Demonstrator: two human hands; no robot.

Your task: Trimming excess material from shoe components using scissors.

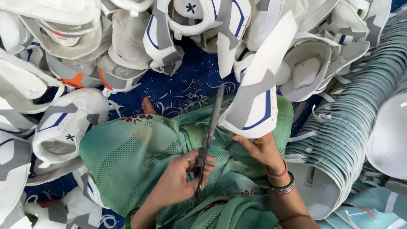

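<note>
My left hand [180, 180] grips the handles of a pair of long metal scissors [210, 127]; the blades point up and away from me, over my green-clad lap. A white padded guard piece [256, 95] with grey panels and blue piping is held upright by its lower edge in my right hand [260, 148]. The scissor tips sit just left of that piece, apart from it. I sit cross-legged in a green patterned garment [135, 157]. Bangles circle my right wrist.
Heaps of similar white padded pieces [63, 123] lie at the left and across the top. A long stack of pale teal curved shells [360, 114] runs along the right. White thread trimmings litter the blue floor mat [182, 87] ahead of my knees.
</note>
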